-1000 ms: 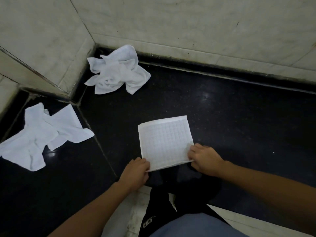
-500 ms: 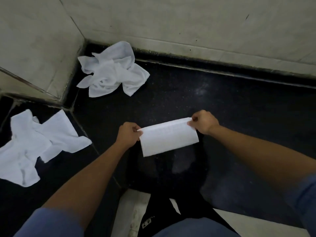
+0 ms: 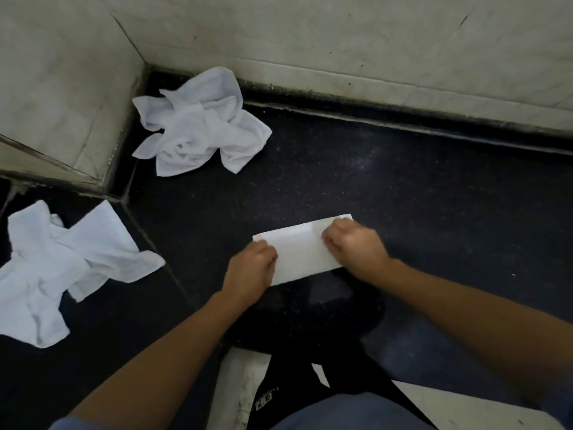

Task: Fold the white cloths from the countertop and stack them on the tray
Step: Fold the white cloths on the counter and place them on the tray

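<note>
Folded cloth seems pinched between hands, crumpled cloths lying leftward.

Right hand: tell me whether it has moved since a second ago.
Yes. The right hand has moved toward the back wall and now holds the folded cloth at its right end.

White folded cloth, white crumpled cloths, black speckled countertop

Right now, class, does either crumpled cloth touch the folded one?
No: the corner cloth and the left cloth both lie apart from the folded cloth.
</note>
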A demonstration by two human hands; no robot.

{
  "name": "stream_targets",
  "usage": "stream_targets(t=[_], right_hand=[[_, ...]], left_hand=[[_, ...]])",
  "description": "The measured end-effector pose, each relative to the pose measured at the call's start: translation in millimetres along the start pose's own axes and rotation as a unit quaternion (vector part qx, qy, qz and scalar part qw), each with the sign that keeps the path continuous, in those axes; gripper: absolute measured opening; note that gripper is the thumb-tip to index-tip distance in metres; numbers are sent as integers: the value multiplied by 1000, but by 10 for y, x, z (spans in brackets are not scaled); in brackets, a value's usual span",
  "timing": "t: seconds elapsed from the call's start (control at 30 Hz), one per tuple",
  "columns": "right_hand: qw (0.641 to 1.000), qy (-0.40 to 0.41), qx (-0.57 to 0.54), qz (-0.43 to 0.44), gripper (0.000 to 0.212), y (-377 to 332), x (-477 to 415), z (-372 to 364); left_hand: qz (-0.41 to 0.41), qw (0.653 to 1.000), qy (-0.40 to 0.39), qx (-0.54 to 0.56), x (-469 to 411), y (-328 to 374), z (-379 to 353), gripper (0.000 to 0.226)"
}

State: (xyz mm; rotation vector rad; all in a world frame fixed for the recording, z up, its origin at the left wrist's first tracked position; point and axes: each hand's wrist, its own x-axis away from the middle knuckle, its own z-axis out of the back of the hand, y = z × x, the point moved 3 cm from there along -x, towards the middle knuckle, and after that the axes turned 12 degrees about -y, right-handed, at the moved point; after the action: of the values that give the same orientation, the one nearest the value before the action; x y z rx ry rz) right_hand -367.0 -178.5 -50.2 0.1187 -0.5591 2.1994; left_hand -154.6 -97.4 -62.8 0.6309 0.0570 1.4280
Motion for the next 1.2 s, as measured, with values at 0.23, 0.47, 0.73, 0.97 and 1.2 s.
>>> stream_targets(t=[0.23, 0.47, 0.73, 0.97, 1.2], right_hand=[[985, -141, -99, -3, 18, -308, 120, -563], [980, -102, -121, -120, 11, 505, 467, -290], [970, -100, -99, -199, 22, 516, 328, -113], [909, -127, -150, -368, 38, 322, 23, -82], [814, -152, -387, -405, 28, 379, -46, -46]], left_hand=[[60, 993, -55, 79, 261, -39, -390, 6], [92, 991, -41, 85, 296, -6, -384, 4], [34, 999, 5, -9, 247, 53, -227, 10], [19, 983, -124, -132, 90, -137, -191, 62], [2, 986, -108, -130, 139, -226, -217, 65]])
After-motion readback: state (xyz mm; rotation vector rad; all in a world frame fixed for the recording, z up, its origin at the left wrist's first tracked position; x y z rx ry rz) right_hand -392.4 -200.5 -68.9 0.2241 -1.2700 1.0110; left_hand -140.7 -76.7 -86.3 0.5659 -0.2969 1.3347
